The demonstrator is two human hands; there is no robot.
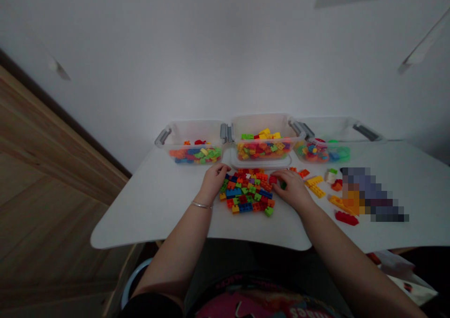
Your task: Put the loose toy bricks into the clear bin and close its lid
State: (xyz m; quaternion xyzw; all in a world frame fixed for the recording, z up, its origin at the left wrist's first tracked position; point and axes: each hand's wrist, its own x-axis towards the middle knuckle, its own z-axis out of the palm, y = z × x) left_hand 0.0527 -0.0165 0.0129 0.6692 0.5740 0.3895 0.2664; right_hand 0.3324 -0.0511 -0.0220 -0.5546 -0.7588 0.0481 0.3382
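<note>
Head view: left hand (213,181) is curling beside bricks (243,199), hold unclear; right hand (294,188), half-open, is touching a red brick (273,180).

White table (151,205), brick pile (248,191), clear bins (197,131)

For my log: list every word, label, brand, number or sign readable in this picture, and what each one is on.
None can be read with certainty.
Shirt, pale letters at the picture's bottom edge: too blurred to read.
Shirt, fainter pinkish marks higher up: possibly lettering, too dim to read.
Toy bricks and clear bins: no legible text.
</note>
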